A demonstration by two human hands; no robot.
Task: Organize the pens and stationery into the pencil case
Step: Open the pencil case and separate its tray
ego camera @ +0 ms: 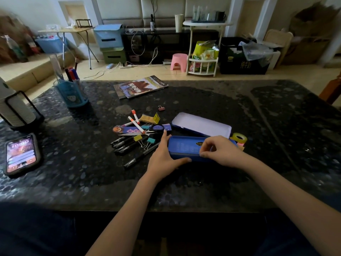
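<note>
Table [184, 182] first: a broad dark slab with a pebbled, glossy top, and everything that matters sits in the middle of it. Both hands are on the pencil case [188, 146], a long, shallow blue tray with rounded corners, hard-looking and probably tin or plastic, lying open side up and seemingly with nothing in it yet. The left hand [164, 154] lies spread against the case's left end, fingers fairly straight, thumb along the near edge. The right hand [223, 152] curls over the near rim, thumb and fingertips pinching it lightly. Just beyond the right hand lies the lid [201, 126], same rounded shape, pale inside, tipped against the tray's far edge.

To my eye this is the start: the case is opened and being squared up, and nothing has gone in. The next move, I'd judge, calls for the left hand to let go and reach into the heap just off its fingertips.

That heap holds slim black pens [125, 145], smooth and apt to roll, scissors [147, 129] with dark looped handles, white markers [135, 123] with orange caps, and small binder clips [145, 141]. Past the right hand, touching the case's far end, sits a translucent yellow tape roll [239, 137].
</note>
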